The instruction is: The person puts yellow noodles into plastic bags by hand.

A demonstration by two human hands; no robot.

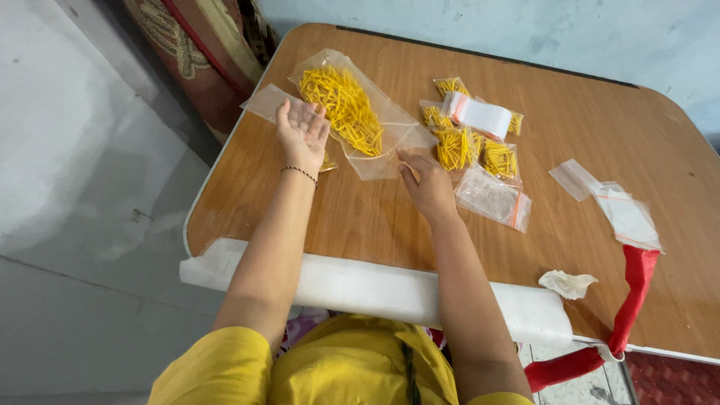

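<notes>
Left hand (302, 133) lies palm up, fingers spread and holding nothing, on a flat clear bag (271, 103) at the desk (360, 217) edge, likely pinning it. Just right of it, the big open bag of yellow sticks (346, 109) lies on its side, mouth toward the person for easy reach. Right hand (427, 182) rests palm down, fingers loosely curled, touching that bag's corner; nothing visibly pinched. Farther right, small filled packets (469, 146) are grouped together, empty zip bags (626, 214) set apart.

The left hand (302, 133) covered part of a clear bag (271, 103). The right hand (427, 184) hid one corner of the big bag (360, 112). The table's (570, 150) far right side ran past the frame.
</notes>
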